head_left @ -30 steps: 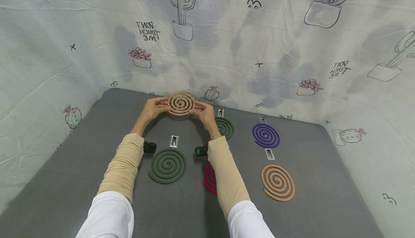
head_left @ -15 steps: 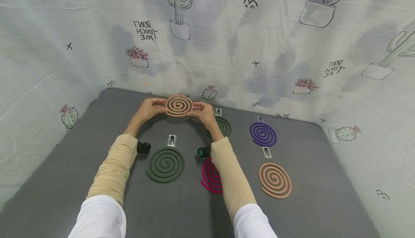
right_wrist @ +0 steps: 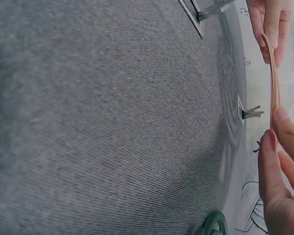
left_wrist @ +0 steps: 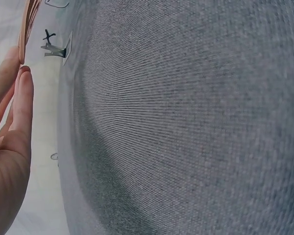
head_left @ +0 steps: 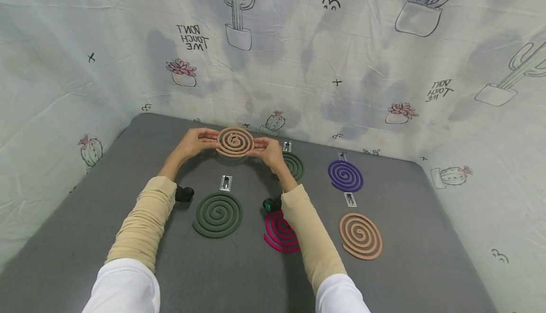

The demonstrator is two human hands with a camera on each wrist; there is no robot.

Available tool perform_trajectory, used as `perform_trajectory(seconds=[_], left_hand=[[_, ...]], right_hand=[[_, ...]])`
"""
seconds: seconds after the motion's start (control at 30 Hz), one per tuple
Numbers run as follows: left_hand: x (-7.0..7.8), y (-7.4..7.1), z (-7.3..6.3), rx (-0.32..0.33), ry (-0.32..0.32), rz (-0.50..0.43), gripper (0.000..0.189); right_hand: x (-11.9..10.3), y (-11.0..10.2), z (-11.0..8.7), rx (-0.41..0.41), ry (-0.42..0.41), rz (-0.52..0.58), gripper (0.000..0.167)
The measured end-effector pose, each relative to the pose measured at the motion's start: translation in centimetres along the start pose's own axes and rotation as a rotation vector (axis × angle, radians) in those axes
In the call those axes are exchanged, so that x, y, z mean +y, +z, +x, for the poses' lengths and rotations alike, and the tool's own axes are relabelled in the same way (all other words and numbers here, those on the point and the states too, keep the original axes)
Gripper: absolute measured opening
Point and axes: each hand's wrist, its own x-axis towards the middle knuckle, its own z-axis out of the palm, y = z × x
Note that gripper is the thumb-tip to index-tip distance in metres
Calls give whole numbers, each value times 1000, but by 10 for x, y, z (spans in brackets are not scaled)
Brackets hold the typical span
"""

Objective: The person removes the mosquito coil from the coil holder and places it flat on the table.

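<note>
Both hands hold a tan mosquito coil [head_left: 234,141] by opposite edges, above the far left part of the table. My left hand [head_left: 196,142] pinches its left rim between thumb and fingers; my right hand [head_left: 268,153] pinches the right rim the same way. In the right wrist view the coil [right_wrist: 274,83] appears edge-on as a thin strip between the two hands. A metal coil stand [right_wrist: 243,113] with raised prongs lies on the table near it. The left wrist view also has a stand [left_wrist: 64,50] close to the coil's edge.
On the grey table [head_left: 230,275] lie a dark green coil [head_left: 218,214], a red coil [head_left: 281,232] partly behind my right forearm, a second green coil [head_left: 294,165], a purple coil [head_left: 345,175] and another tan coil [head_left: 360,236]. Metal stands [head_left: 226,183] lie near several coils. Printed cloth [head_left: 298,67] hangs behind.
The held coil has come down a little with both hands and lies somewhat flatter. My forearms have spread apart, uncovering more of the red coil.
</note>
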Motion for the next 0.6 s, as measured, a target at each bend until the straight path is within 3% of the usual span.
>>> perform_trajectory(seconds=[0.4,0.6], left_hand=[[1,1,-1,-38,22,88,47],[-1,-1,-3,-61,-23,173,48]], right_hand=[[-2,0,-11,3,22,-21,52],[-2,1,-17,-7,36,-43,55]])
